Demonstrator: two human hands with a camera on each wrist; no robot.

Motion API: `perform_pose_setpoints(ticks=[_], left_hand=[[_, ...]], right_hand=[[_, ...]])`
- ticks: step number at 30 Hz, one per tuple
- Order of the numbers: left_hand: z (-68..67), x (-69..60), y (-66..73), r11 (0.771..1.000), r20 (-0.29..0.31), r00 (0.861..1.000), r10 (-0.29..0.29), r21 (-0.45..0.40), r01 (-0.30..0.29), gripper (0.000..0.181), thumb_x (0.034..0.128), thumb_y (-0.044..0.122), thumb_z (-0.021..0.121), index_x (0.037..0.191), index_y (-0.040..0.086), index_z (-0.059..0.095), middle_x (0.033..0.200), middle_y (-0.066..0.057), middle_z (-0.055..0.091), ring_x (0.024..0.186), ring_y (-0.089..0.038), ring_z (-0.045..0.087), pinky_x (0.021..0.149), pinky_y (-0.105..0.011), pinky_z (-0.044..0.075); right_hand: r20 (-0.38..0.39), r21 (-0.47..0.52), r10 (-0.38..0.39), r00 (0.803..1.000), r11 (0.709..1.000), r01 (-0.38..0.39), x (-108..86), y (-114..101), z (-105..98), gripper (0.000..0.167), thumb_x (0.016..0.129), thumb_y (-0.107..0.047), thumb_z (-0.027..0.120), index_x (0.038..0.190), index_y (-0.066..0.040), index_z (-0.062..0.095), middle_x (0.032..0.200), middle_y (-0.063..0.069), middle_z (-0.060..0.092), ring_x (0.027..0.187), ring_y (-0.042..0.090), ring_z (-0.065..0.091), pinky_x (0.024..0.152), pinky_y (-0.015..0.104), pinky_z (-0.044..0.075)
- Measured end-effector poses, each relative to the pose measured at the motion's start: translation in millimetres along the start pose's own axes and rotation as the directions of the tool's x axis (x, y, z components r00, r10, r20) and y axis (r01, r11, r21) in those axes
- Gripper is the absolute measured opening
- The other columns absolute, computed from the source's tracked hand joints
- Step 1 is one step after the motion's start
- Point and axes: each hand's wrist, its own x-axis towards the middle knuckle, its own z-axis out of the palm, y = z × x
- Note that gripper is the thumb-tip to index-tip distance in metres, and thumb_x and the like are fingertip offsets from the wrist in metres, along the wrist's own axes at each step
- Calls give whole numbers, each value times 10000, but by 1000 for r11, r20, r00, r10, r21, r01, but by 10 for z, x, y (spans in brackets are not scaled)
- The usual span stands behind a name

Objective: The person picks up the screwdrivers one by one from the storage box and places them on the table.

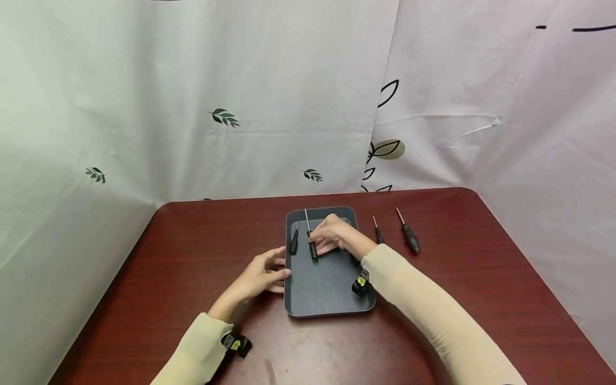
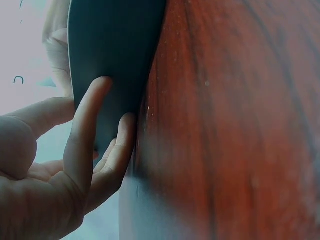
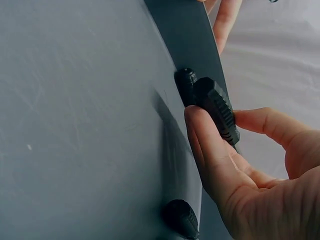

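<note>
At the centre of the head frame, the right hand [image 1: 333, 233] pinches a screwdriver [image 1: 313, 250] by its handle, over the tray [image 1: 323, 289]; the left hand [image 1: 262, 275], loosely extended, touches its left wall, probably for steadiness.

The tray [image 1: 317, 294] has near-end room; screwdrivers [image 1: 294, 244] block its far left.

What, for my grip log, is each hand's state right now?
Left hand: open, fingers touching the outer side of the gray tray.
Right hand: closed, pinching a black-handled screwdriver.
</note>
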Motion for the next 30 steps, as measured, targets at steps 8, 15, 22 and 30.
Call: perform_pose_setpoints(ticks=[8,15,22,30], left_hand=[[0,-4,14,1000,0,1000,-5,1,5,688,977,12,628,1554,-31,256,1325,-366,472,995,-382,678,725,-462,623],[10,-4,37,1000,0,1000,-7,1,7,684,978,-6,618,1553,-39,249,1322,-368,477,991,-382,680,724,-459,623],[46,-28,93,1000,-12,1000,-12,28,12,678,978,-5,618,1545,-58,250,1311,-366,484,982,-380,682,709,-455,626],[67,-39,124,999,-30,999,-17,50,19,657,983,-8,609,1539,-63,264,1304,-357,492,1000,-386,674,703,-446,628]], right_hand=[[17,8,-4,1000,1000,4,-10,-8,-26,265,867,48,663,1123,117,680,826,185,697,633,222,712,680,360,630],[41,14,-14,999,1000,13,-26,4,-55,276,876,53,651,1141,128,671,826,201,702,638,226,713,674,361,630],[53,17,-19,998,1000,18,-57,16,-76,277,889,42,651,1147,140,667,814,184,704,622,206,701,678,366,631],[58,21,-30,998,999,29,-89,29,-124,261,879,53,650,1124,140,671,832,183,718,620,206,693,680,374,633]])
